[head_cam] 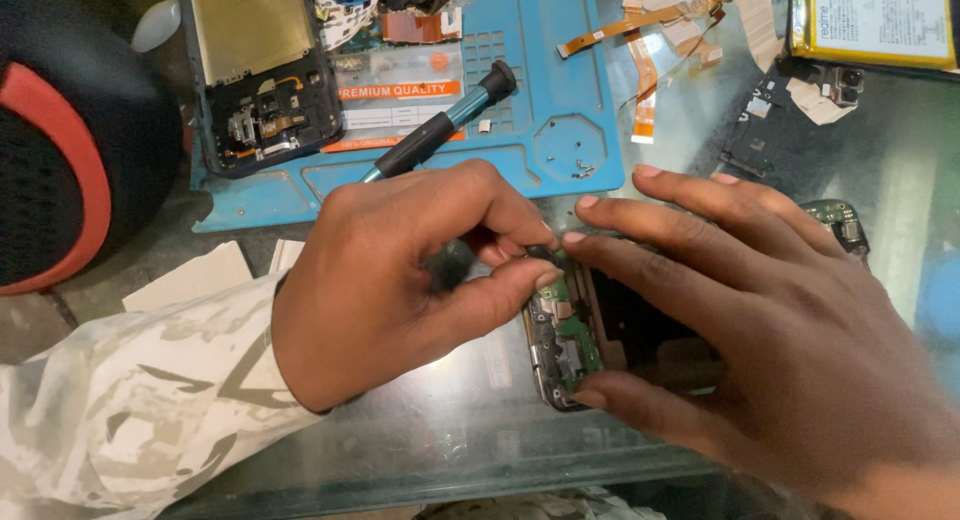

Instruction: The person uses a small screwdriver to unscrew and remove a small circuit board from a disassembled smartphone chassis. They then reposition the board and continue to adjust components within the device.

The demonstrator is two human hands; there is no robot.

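1. The left hand [400, 280], in a pale patterned sleeve [140, 410], lies over the near part of the glass bench [440, 440]; its grip is closed, thumb and forefinger pinched together at the edge of the opened phone [580, 330], though what they pinch is too small to tell
2. The right hand [760, 320] lies flat over the opened phone with its fingers spread; its grip is open, the fingertips pressing on the phone's frame and the thumb [640, 400] against its near edge, so most of the phone is covered
3. The opened phone lies on the glass bench between the two hands, back removed, with a green circuit board [568, 325] showing along its left side
4. Just behind the left hand a screwdriver [440, 130] with a black and teal handle lies aslant on a blue work mat [560, 80]
5. A few tiny screws [580, 166] sit in a round recess of the mat, near the right hand's fingertips
6. Farther back on the mat lies a second opened phone [262, 70], its gold-coloured plate and dark board exposed
7. Beyond the mat's right edge orange flex ribbons [650, 50] lie loose on the bench, with a dark board piece [760, 130] beside them
8. At the far right corner lies a flat yellow-edged battery [875, 20]
9. At the far left stands a dark rounded object with a red band [70, 140], only partly in view
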